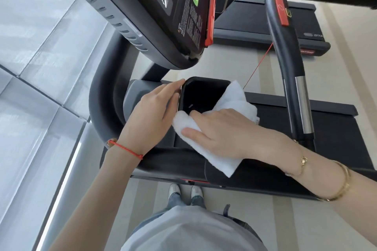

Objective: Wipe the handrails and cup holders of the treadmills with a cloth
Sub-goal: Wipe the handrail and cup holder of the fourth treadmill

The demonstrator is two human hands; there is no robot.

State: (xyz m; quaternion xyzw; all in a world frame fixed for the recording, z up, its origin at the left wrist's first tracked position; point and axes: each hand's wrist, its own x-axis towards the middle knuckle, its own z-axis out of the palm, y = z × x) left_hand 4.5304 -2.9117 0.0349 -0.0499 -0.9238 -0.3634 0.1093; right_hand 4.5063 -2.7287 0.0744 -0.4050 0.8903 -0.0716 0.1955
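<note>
The right hand [220, 134] presses a white cloth [216, 128] flat-fingered at the near rim of the cup holder [204, 96]; the left hand [151, 112], fingers extended, steadies its side. Beyond, the handrail [285, 57] seemingly awaits wiping.

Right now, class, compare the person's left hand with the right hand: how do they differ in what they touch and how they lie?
The left hand rests bare on the cup holder rim, while the right hand lies on the white cloth. The left hand sits at the holder's far-left edge; the right hand presses the cloth at its near edge. The left wrist wears a red string, the right gold bracelets. Both have fairly straight fingers.
</note>
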